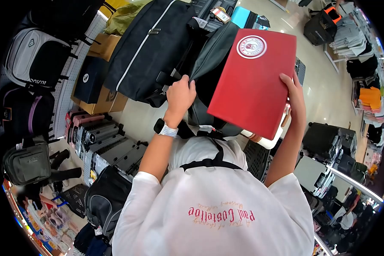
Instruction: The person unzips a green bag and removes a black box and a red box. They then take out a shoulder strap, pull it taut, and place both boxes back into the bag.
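My right hand [295, 96] grips the right edge of a flat red box [256, 81] with a round white emblem near its top left. The box is tilted and held above an open dark bag [212, 48], covering part of it. My left hand [181, 98] is closed at the left edge of this bag, fingers pinching its fabric. A watch [159, 126] and a pale band [168, 130] are on the left wrist. Left of the bag lies a large black bag [151, 47] with a white-edged zip.
Several suitcases [102, 138] stand at lower left, with backpacks [38, 57] hanging on a white rack behind. Cardboard boxes [115, 101] are beyond the black bag. Dark suitcases [324, 138] stand at right. Folded clothes [350, 40] fill shelves farther right.
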Available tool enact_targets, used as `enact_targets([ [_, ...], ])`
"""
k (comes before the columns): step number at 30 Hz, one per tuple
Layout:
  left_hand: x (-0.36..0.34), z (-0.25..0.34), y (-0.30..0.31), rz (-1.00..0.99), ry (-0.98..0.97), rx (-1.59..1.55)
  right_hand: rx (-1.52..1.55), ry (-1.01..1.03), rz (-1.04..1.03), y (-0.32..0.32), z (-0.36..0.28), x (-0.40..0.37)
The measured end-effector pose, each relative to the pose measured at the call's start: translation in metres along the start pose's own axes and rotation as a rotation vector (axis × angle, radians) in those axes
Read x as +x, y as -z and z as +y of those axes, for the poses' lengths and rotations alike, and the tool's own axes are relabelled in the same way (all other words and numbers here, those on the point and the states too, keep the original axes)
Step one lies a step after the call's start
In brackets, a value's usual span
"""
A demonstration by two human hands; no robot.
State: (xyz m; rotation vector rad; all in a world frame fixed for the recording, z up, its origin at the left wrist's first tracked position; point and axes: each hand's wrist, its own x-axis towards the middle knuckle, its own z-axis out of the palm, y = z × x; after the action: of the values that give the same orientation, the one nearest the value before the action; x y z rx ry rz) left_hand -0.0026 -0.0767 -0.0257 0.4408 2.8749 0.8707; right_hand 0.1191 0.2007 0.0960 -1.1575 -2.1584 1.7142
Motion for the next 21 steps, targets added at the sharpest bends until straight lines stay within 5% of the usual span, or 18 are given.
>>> enact_targets([
  [3, 0.0, 0.007, 0.004, -0.053, -0.062, -0.021, -0.325, 0.054, 0.082, -0.016, 0.005, 0.024],
  [10, 0.003, 0.008, -0.005, -0.142, -0.175, -0.23, -0.713, -0.195, 0.234, -0.111, 0.003, 0.018],
  [21, 0.021, -0.012, -0.005, -0.301, -0.226, -0.347, -0.727, -0.073, 0.342, -0.207, 0.091, 0.056],
])
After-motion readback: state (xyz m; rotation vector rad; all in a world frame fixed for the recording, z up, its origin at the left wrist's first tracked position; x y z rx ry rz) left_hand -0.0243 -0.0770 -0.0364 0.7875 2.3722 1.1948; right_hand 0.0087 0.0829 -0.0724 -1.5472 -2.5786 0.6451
